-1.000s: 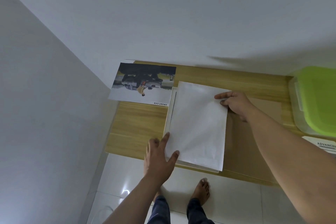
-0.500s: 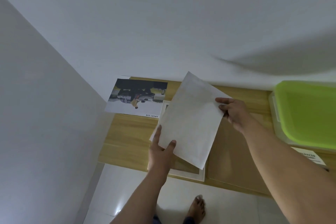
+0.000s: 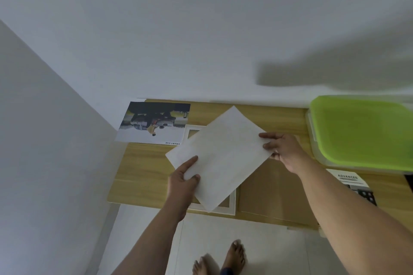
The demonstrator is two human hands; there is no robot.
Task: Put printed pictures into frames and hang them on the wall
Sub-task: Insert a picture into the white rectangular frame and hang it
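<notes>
Sheet (image 3: 220,158) between fingers (image 3: 190,162) of left hand (image 3: 182,182), right hand (image 3: 282,152).

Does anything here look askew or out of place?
Yes. The car print hangs past the table's left edge at the back corner, and the white sheet is held crooked over the white frame.

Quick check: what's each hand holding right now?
Left hand: pinching the near-left edge of the white sheet.
Right hand: pinching the same sheet's right corner.

Blank white sheet (image 3: 220,158) tilted in air over white frame (image 3: 232,202); car print (image 3: 154,123) flat by wall (image 3: 201,51).
</notes>
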